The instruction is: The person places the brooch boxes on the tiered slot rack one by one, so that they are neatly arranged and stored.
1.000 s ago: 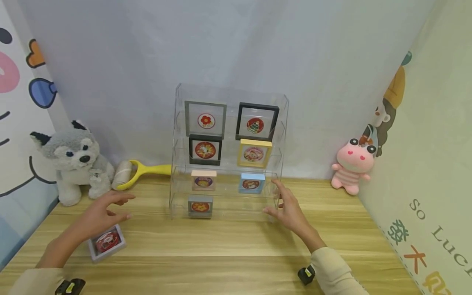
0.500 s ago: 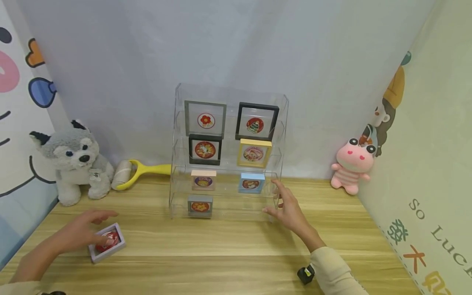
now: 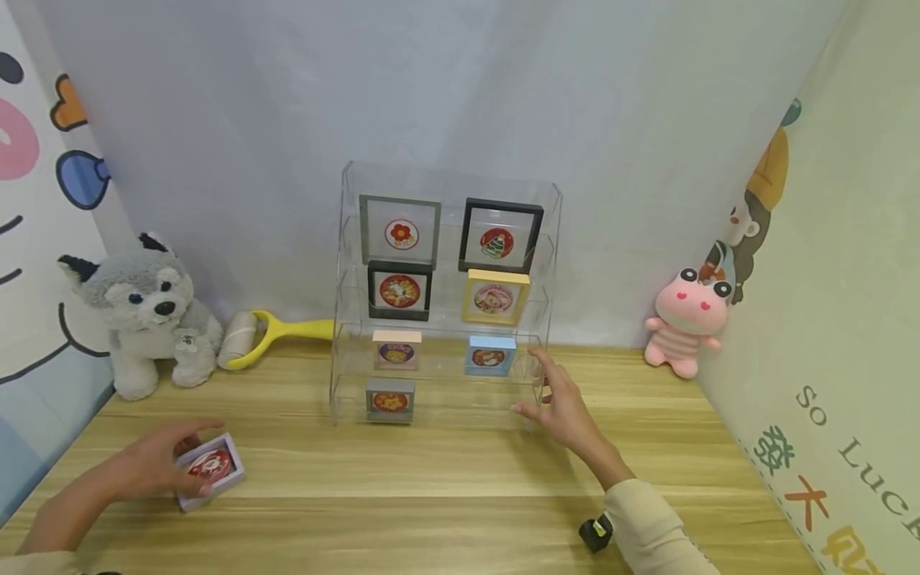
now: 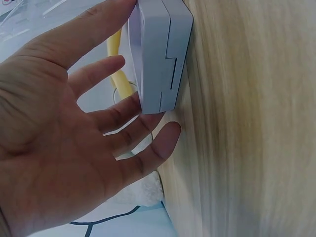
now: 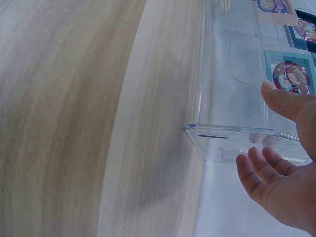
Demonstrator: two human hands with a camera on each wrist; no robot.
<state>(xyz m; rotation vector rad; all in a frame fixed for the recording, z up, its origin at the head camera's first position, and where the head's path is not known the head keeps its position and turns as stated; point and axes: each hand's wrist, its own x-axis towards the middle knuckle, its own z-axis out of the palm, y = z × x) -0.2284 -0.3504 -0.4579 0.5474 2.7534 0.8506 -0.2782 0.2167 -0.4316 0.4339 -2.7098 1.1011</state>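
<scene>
My left hand (image 3: 147, 467) reaches round a small lilac picture frame (image 3: 233, 471) with a red round picture, lying on the table. In the left wrist view, the thumb meets one side of the frame (image 4: 165, 54) and some fingertips go behind its other side. A clear acrylic display rack (image 3: 446, 399) stands in the middle with several small frames on its tiers. My right hand (image 3: 568, 411) is at the rack's right side, its fingers spread and loosely bent. In the right wrist view, the thumb lies in front of the light-blue frame (image 5: 269, 59); finger contact with the rack is unclear.
A grey plush husky (image 3: 154, 311) sits at the left, beside a yellow-handled lint roller (image 3: 287, 329) reaching behind the rack. A pink plush toy (image 3: 690, 319) sits at the back right. Printed panels flank the wooden table (image 3: 402, 511).
My left hand has come down and back towards the lilac frame, and its thumb and fingers have drawn in around it. The right hand has stayed at the rack.
</scene>
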